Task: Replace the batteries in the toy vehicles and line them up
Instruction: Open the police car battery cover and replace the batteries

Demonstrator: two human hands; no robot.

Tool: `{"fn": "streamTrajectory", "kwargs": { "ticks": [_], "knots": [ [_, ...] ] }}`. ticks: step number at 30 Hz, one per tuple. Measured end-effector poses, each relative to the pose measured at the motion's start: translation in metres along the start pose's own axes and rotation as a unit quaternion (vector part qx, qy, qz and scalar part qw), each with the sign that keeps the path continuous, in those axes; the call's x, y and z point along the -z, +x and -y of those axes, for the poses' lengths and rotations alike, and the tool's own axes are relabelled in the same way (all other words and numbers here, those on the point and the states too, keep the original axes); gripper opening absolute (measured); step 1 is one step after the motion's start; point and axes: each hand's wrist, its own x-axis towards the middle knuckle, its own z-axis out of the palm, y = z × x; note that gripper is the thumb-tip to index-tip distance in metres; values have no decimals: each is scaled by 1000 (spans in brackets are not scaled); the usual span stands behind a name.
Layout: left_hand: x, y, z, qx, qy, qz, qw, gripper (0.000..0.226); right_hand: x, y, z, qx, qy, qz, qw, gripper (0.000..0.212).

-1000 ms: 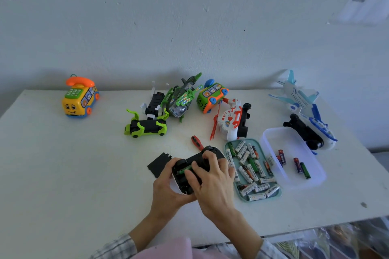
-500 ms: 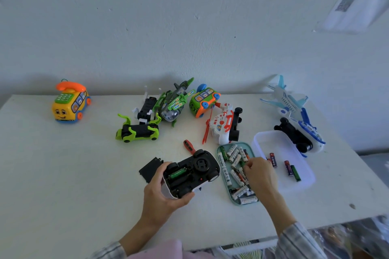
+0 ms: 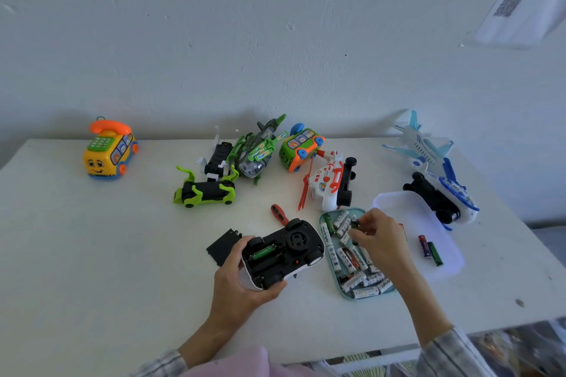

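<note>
Black plastic forms the underside of the toy car [image 3: 283, 254], which lies upturned near the front edge of the table [image 3: 92, 254], gripped at its rear by the left hand [image 3: 242, 288]. Its battery bay is uncovered and one green battery [image 3: 263, 252] sits in the nearest slot; the other slots look vacant. The loose cover [image 3: 223, 246] lies just beside the car. The right hand [image 3: 378, 237] pinches a battery [image 3: 355, 221] over the green tray [image 3: 329, 266] of fresh cells. Before seating it, match the flat end to the spring and press until level. Keep used cells in the clear tub [image 3: 441, 269] apart, and the screwdriver [image 3: 280, 214] within reach for closing.
</note>
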Motion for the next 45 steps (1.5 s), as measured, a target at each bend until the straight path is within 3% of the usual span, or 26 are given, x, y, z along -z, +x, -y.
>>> {"fn": "streamTrajectory", "kwargs": {
  "ticks": [5,11,14,17,21,24,26,28,30,32,35,37,39,41,45],
  "knots": [
    [0,0,-1,-2,4,-6,1000,74,-8,-23,27,13,199,15,980,18],
    [1,-2,4,9,8,8,1000,73,-35,-56,53,51,346,35,936,16],
    [1,-3,4,2,22,11,1000,76,-57,-75,57,118,292,60,947,17],
    [1,-3,0,-16,37,9,999,79,-81,-85,49,257,159,41,952,15],
    [0,-4,2,-6,28,9,1000,77,-99,-80,36,438,-12,-6,899,12],
    [0,-5,4,0,20,15,1000,74,-105,-81,35,478,-96,-29,872,10],
    [0,-6,5,4,19,16,1000,75,-110,-84,39,450,-94,-17,888,6],
    [0,-6,4,6,27,18,999,72,-115,-86,42,412,-90,-18,907,16],
    [-1,-6,2,-1,35,18,999,71,-116,-87,45,388,-106,-67,913,16],
    [0,-5,0,-14,32,12,999,73,-112,-88,51,308,-97,-118,939,16],
    [1,-4,2,-25,21,17,999,80,-102,-85,57,145,-123,-122,974,73],
    [2,-4,4,-32,24,23,999,82,-97,-81,57,67,-107,-34,991,102],
    [2,-4,4,-28,21,26,999,79,-94,-75,55,23,-76,35,996,115],
    [1,-4,3,-27,22,30,999,77,-94,-70,52,18,-56,51,997,116],
    [1,-4,0,-29,27,35,999,75,-92,-66,52,29,-56,37,997,100]
  ]
}}
